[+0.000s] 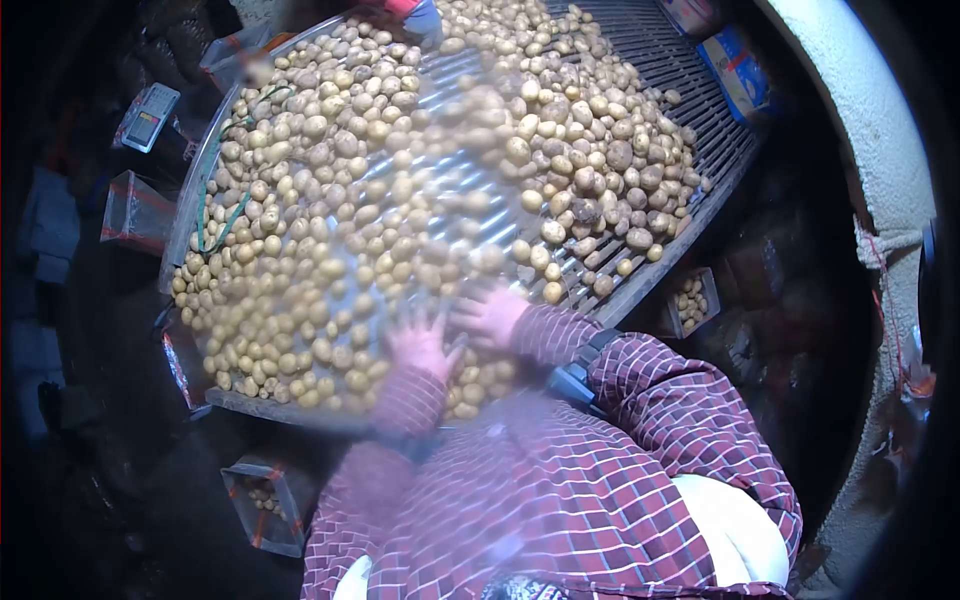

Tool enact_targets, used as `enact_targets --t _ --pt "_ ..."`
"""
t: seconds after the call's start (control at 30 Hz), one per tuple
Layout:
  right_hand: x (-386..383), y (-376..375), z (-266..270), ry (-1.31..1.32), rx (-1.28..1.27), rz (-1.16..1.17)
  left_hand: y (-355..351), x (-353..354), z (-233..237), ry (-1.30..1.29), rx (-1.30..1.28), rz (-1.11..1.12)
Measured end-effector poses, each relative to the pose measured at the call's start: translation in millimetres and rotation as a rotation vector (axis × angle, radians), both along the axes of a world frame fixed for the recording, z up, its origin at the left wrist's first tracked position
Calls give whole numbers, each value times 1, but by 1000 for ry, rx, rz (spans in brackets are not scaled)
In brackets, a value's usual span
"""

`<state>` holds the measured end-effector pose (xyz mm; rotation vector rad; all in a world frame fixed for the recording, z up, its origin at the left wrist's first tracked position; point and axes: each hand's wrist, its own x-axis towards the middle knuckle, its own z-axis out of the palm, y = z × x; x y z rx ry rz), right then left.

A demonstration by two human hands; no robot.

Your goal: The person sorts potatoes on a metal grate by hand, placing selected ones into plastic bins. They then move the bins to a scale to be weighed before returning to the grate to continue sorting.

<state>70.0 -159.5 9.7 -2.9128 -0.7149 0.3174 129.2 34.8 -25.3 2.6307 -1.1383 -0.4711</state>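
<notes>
Many potatoes [340, 140] cover a slatted sorting table [625, 305]. My left hand [421, 346] is at the near side of the table, its fingers spread over the potatoes around it. Just to the right and a little farther forward, my right hand [492, 316] reaches over the slats with its fingers stretched out. Both hands are slightly blurred, and neither is closed around a potato. A band with a blue part [573, 384] sits at my right wrist.
Another person's sleeve [423, 18] shows at the far edge. A scale-like device [150, 117] and a clear bin [138, 212] stand at the left. Bins holding potatoes stand below left [262, 505] and right [692, 303]. A blue bag [735, 75] lies at the far right.
</notes>
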Motion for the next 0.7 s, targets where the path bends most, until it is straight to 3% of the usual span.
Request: enact_targets --t 0.03,0.13,0.2,0.27,0.33,0.37,0.43,0.5,0.57,0.7 --pt "2 -8 -7 35 -64 -60 -10 11 5 4 6 -88" --pt "25 8 -20 -80 103 -248 -22 72 4 2 85 -88" --pt "33 21 -19 -117 184 -344 -18 107 -13 -89 116 185" --pt "31 26 3 -55 217 -201 11 119 -21 -113 138 249" --pt "36 5 -12 -71 293 -26 34 113 -25 -98 147 233" --pt "48 -5 -1 138 285 -228 45 103 -25 -74 189 221" --pt "74 -28 34 254 138 -590 60 75 -26 10 228 318" --pt "88 -76 -6 -247 199 -659 84 45 -33 -38 207 266" --pt "112 -84 -13 -86 12 -743 96 15 -38 24 241 185" --pt "128 -95 -22 28 -32 -811 105 -36 -39 -58 -72 333"
